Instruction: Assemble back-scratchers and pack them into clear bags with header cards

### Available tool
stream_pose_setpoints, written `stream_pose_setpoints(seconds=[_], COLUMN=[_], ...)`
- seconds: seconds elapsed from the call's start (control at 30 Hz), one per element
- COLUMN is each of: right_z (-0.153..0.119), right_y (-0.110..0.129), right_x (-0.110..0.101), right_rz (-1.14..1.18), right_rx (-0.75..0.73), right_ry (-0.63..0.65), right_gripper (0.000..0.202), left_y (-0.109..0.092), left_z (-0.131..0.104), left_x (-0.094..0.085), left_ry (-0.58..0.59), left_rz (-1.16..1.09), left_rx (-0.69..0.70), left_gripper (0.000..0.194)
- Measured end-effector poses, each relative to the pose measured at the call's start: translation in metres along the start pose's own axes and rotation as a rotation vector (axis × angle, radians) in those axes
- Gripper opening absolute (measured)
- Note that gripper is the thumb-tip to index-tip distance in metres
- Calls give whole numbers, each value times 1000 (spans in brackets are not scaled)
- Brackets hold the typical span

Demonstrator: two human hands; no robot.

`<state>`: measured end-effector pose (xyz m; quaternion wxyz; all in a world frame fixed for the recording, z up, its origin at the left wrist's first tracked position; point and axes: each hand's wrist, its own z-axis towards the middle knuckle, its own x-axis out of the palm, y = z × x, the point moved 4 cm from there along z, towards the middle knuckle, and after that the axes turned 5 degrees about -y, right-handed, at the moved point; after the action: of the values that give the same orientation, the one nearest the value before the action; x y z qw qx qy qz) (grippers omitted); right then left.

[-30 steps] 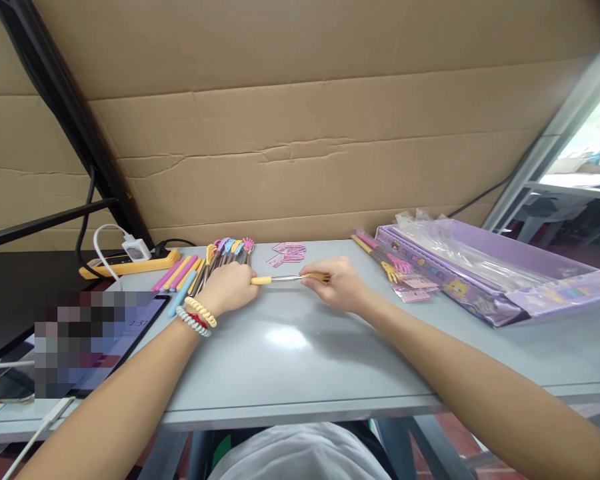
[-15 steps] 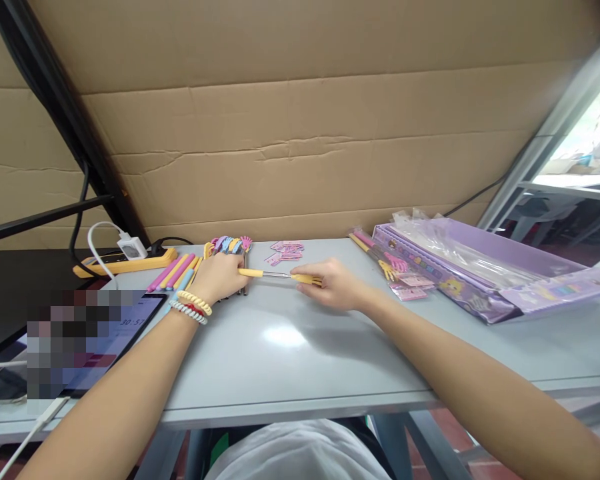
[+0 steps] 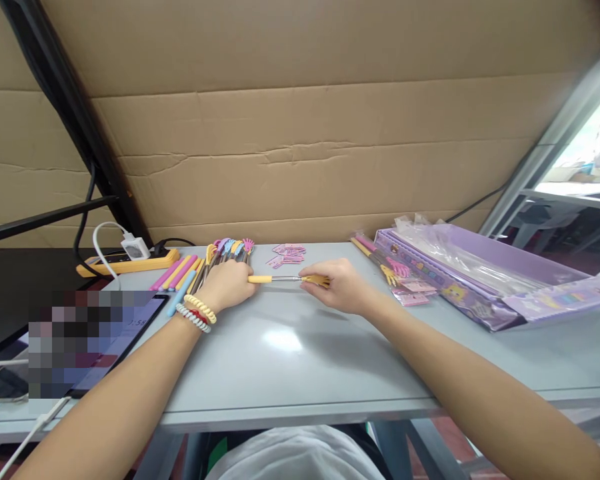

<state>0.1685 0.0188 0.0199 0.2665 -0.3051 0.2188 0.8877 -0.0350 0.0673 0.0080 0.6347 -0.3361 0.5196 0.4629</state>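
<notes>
Both hands are engaged on one yellow back scratcher [image 3: 284,279], which is held level just above the grey table [image 3: 300,360], near its far edge. Its yellow grip end is pinched in the left hand [image 3: 227,285], whose wrist carries coiled bands [image 3: 196,313], while the yellow claw end is grasped by the fingers of the right hand [image 3: 337,287]; the bare metal shaft is exposed between the two hands. Directly behind and partly under the left hand, a row of like scratchers [image 3: 207,263] is laid out, with pink, yellow and blue grips toward the person and coloured claw heads toward the cardboard wall [image 3: 300,133]; part of the row is hidden by the hand. Small pink tags [image 3: 287,253] are scattered just beyond the held scratcher. To the right, a few bagged scratchers [image 3: 385,263] are seen beside a purple display box [image 3: 485,280] containing clear plastic wrap. At the far left, a yellow power strip [image 3: 130,265] with a white charger [image 3: 135,248] is noted, and a tablet [image 3: 95,340] is set at the near left corner, its screen blurred. The table centre before the hands bears only a light reflection.
</notes>
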Motion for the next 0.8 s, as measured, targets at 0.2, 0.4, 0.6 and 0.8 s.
stream_pose_setpoints(seconds=[0.2,0.4,0.6,0.8], right_z=[3,4,3,2], right_y=[6,10,13,16], right_x=[-5,-4,-8,-8], right_rz=[16,33,17,8], right_rx=[77,96,71,59], right_ry=[-29,-74,-149,-195], right_gripper=[16,17,20,21], left_y=[-5,-6,-10,-13], left_z=[-4,-4,-8,-11], left_x=[-3,-4,-9,-13], left_ry=[-2,-6,-30,-18], left_rz=[-1,-2,4,24], left_rx=[-20,-30,-31,-37], left_gripper=[34,31,29,28])
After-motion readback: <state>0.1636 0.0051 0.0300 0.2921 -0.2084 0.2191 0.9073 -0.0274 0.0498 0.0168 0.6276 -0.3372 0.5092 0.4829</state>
